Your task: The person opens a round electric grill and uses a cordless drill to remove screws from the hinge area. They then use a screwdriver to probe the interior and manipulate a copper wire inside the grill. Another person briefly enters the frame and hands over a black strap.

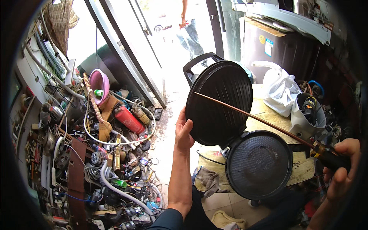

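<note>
A round black electric griddle stands opened out on the wooden bench. Its ribbed lid [216, 120] is tilted up, while the dimpled lower plate [260, 165] lies below and nearer to me. My left hand [184, 131] grips the lid's left edge, thumb on the inner side. In my right hand [347, 163] is a long screwdriver [253, 115] with a dark handle. Its thin shaft points left across the front of the lid; whether the tip touches the ribbed surface I cannot tell. A grey rag [209, 180] lies by the lower plate.
The worn wooden bench [268, 111] also carries a white plastic bag [281, 94] and a white container [306, 120] of parts. Heaped scrap, cables and a red fire extinguisher [128, 119] fill the left floor. Beyond the doorway stands another person [191, 38].
</note>
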The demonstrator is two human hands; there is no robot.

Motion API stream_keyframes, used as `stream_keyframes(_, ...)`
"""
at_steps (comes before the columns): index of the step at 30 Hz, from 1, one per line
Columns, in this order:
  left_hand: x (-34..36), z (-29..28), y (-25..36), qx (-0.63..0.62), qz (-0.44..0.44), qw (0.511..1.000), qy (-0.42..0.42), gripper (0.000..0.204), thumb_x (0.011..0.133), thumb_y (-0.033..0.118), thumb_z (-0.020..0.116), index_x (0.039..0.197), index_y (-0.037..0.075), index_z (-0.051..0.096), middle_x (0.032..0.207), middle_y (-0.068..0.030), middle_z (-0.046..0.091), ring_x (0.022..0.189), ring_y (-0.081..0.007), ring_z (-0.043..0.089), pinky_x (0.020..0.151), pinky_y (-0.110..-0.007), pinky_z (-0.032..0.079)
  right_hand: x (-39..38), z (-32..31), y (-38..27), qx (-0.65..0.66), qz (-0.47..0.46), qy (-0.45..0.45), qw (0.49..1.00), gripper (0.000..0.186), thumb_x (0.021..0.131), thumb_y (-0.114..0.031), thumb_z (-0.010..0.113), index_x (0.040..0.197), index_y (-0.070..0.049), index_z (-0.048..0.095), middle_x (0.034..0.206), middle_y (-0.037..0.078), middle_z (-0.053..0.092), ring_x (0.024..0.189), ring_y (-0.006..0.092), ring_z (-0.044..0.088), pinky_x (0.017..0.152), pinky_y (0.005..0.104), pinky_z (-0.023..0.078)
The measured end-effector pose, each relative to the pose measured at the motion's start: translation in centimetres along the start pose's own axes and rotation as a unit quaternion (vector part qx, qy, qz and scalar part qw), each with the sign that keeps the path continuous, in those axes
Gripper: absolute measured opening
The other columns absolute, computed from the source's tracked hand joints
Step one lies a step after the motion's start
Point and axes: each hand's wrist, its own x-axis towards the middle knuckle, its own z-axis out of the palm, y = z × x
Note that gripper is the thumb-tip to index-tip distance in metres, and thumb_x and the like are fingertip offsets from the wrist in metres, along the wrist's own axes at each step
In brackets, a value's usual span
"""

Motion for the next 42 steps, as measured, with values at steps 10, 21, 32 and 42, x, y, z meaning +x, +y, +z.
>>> stream_keyframes(10,-0.2,-0.5,0.6,0.018,-0.002,1.0,-0.016,0.084,0.091,0.03,0.079,0.154,-0.003,0.036,0.146,-0.0166,0.054,0.136,-0.0249,0.052,0.116,-0.038,0.041,3.2,0.5,-0.9,-0.078,-0.224,-0.009,0.971,0.035,0.092,-0.037,0.076,0.108,-0.011,0.058,0.089,0.011,0.056,0.07,0.0179,0.05,0.059,0.0313,0.039)
stream_keyframes(21,1.3,0.4,2.3,0.027,0.029,0.999,-0.023,0.077,0.098,0.035,0.069,0.157,-0.001,0.035,0.15,-0.017,0.05,0.138,-0.0237,0.05,0.116,-0.037,0.04,4.3,-1.0,-5.0,0.063,0.116,-0.03,0.991,0.067,0.092,-0.055,0.07,0.125,0.003,0.06,0.095,0.006,0.064,0.056,-0.0003,0.045,0.048,0.017,0.03)
stream_keyframes(32,2.6,1.8,4.5,0.093,0.007,0.995,-0.028,0.059,0.102,0.02,0.061,0.154,-0.001,0.042,0.142,-0.0166,0.06,0.127,-0.0183,0.058,0.11,-0.032,0.045,8.9,-1.1,-9.8,0.116,0.278,-0.16,0.94,0.053,0.076,-0.015,0.063,0.123,0.008,0.068,0.077,0.011,0.071,0.052,0.0045,0.052,0.048,0.0196,0.039)
stream_keyframes(42,2.8,1.4,4.0,0.055,0.005,0.998,-0.004,0.053,0.103,0.01,0.056,0.153,-0.001,0.045,0.138,-0.016,0.063,0.125,-0.0175,0.06,0.11,-0.031,0.045,8.7,0.7,-10.6,0.035,0.26,-0.203,0.943,0.041,0.086,-0.009,0.065,0.125,0.005,0.068,0.076,0.008,0.07,0.06,0.0093,0.062,0.053,0.0229,0.044)
